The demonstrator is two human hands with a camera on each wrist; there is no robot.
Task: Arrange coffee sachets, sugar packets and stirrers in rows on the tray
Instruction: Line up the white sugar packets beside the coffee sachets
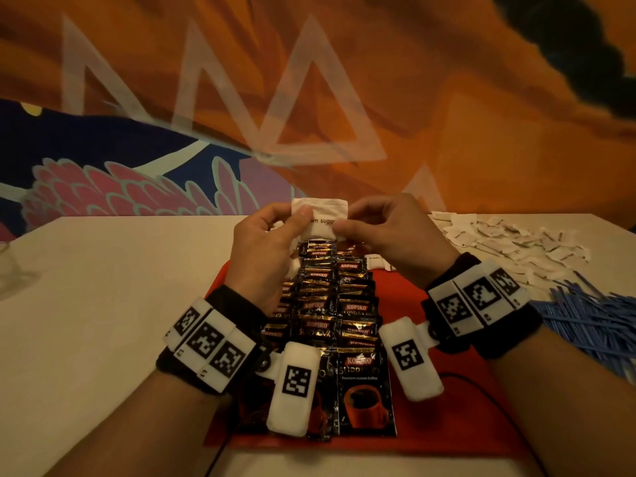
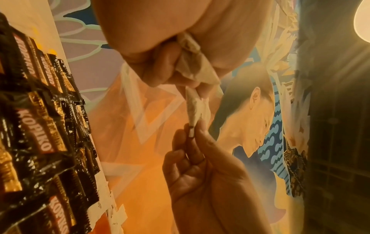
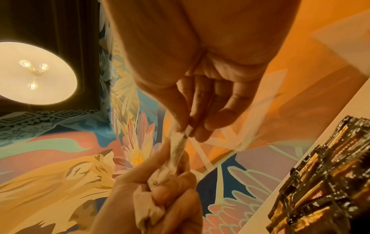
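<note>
Brown sugar packet (image 1: 321, 215), white paper printed "…wn sugar" in dark letters, is held up in the air above the far end of the red tray (image 1: 406, 304), pinched from both sides. The left hand (image 1: 266, 242) presses its thumb on the packet's left part and also has more white packets bunched in its curled fingers, as the left wrist view shows. The right hand (image 1: 385, 232) pinches the packet's right edge between thumb and fingertips.

On the tray lie black-and-gold coffee sachets (image 1: 330, 304) in overlapping rows running from its near edge to its far edge; they read "KOPIKO", and the nearest ones read "KOPIKO SUPREMO Premium Instant Coffee" above a picture of a red cup. A few white sugar packets lie at the tray's far end, just beyond the sachets.

Toward the counter's (image 1: 103, 304) far right corner lies a loose heap of white sugar packets (image 1: 509, 242), some with dark lettering too small to read. Nearer along the right edge lies a pile of blue stirrers (image 1: 585, 318).
</note>
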